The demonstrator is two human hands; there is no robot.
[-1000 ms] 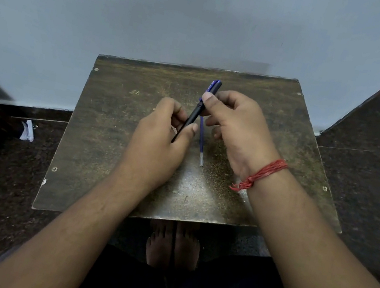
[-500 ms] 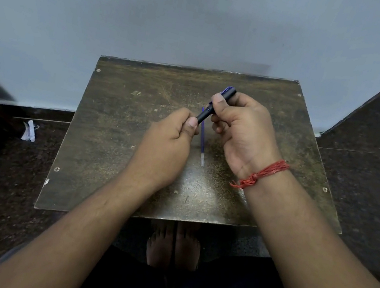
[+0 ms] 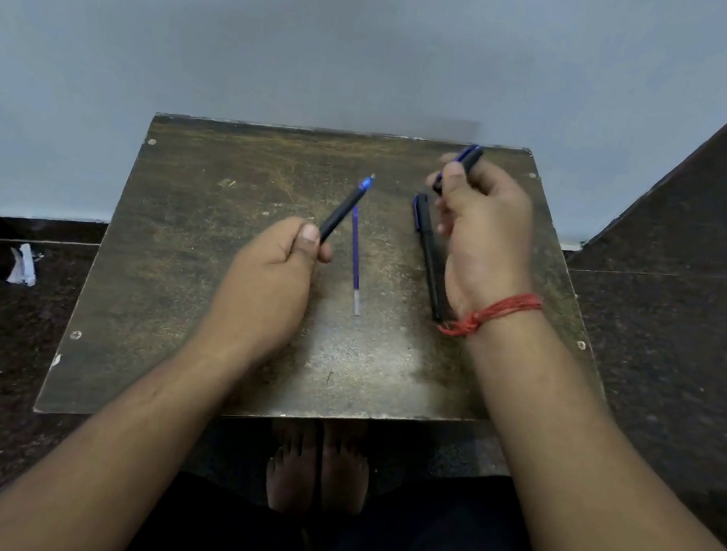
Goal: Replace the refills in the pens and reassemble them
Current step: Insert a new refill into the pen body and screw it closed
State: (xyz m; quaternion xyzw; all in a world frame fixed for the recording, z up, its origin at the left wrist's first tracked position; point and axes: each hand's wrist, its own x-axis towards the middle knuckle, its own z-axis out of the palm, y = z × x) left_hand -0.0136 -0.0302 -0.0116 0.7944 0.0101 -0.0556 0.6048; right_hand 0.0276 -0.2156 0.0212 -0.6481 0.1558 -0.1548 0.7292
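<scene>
So the cap's off now: left hand [image 3: 277,270] fingers pinch the uncapped black pen [image 3: 342,212] mid-frame, right hand [image 3: 481,228] grips the black-and-blue cap [image 3: 465,159]. Thin blue refill [image 3: 356,260] lies between them on the worn brown desk [image 3: 192,245], next up probably.

Our left hand [image 3: 271,276] is fisted w/ thumb on top, pinching the pen barrel [image 3: 342,212] at its near end. Our right hand [image 3: 481,233], well right of that barrel, is curled shut on a cap [image 3: 467,160]; both forearms reach fwd.
</scene>
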